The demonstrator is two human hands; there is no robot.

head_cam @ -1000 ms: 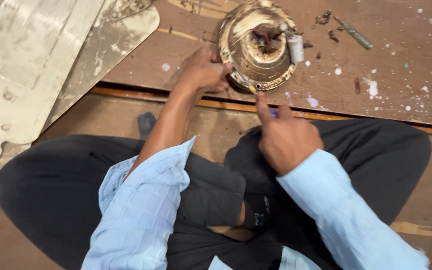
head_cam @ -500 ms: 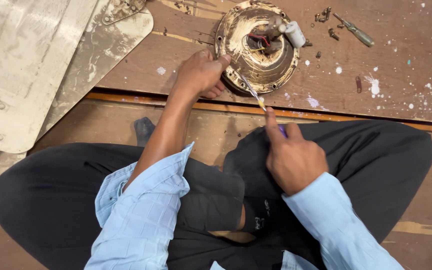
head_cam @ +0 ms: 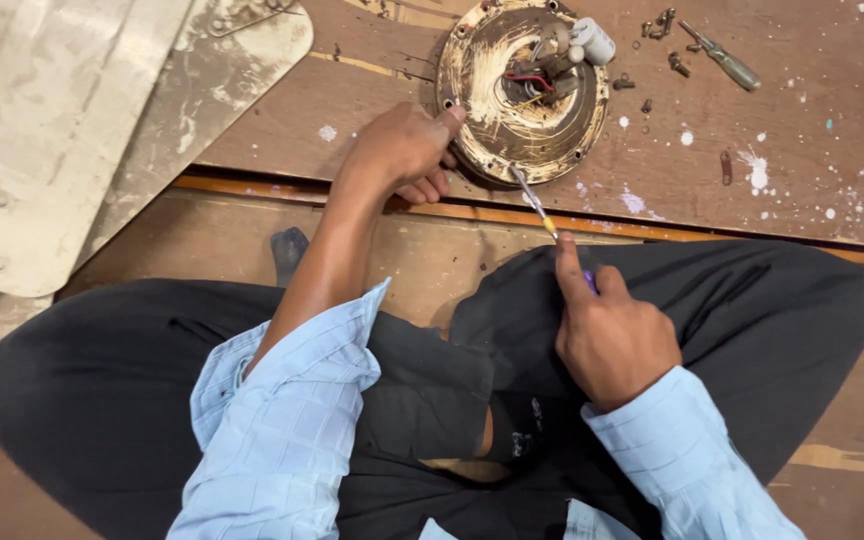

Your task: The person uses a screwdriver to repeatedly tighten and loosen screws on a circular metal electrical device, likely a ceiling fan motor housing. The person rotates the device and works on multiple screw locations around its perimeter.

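A round, worn metal motor housing [head_cam: 522, 120] lies on a brown wooden board, with red and yellow wires and a white cylinder [head_cam: 594, 42] inside it. My left hand [head_cam: 402, 150] grips the housing's left rim, thumb on top. My right hand [head_cam: 612, 335] is closed around a screwdriver [head_cam: 534, 200] whose metal tip rests at the housing's lower rim. I sit cross-legged in dark trousers and a light blue shirt.
Pale metal fan blades [head_cam: 62, 130] lie at the left. Several loose screws [head_cam: 657, 25] and a second screwdriver [head_cam: 722, 58] rest on the paint-spattered board [head_cam: 752, 170] right of the housing. An orange strip [head_cam: 282, 190] edges the board.
My right hand has pulled back toward my lap with the screwdriver, its tip still at the housing's rim. My left hand keeps its grip on the housing.
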